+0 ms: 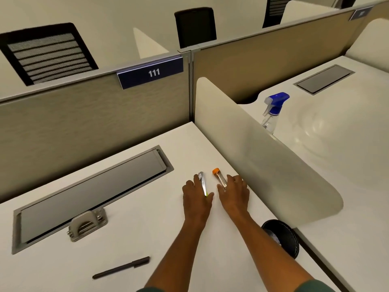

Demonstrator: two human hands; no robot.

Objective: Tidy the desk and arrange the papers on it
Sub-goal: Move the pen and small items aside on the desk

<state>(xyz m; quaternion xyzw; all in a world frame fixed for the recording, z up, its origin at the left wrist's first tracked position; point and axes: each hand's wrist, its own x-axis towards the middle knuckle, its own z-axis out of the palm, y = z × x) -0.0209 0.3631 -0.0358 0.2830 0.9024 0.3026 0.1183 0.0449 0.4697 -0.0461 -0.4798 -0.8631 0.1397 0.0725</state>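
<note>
Left hand (196,196) down on the white bench (130,239), fingers curled round a slim silver tool with a green tip (203,185), pointing to 12 o'clock. Right hand (233,191) just beside it at 3 o'clock, pinching a clear tube with an orange cap (219,177), cap end away from the body. No papers anywhere in view.

Step in hand, judging by the grips: gathering or lining up small loose items side by side near the cream divider panel (263,161). Next move probably calls for setting both parallel and letting go, then reaching toward 7 o'clock for the dark pen (121,268) and the grey metal hole punch (87,225) beside the closed grey cable hatch (92,192).

Black mesh bin (283,237) at 4 o'clock below the bench edge, something pale inside, too dim to identify. Clear spray bottle with blue trigger (273,110) beyond the divider; contents unclear.
</note>
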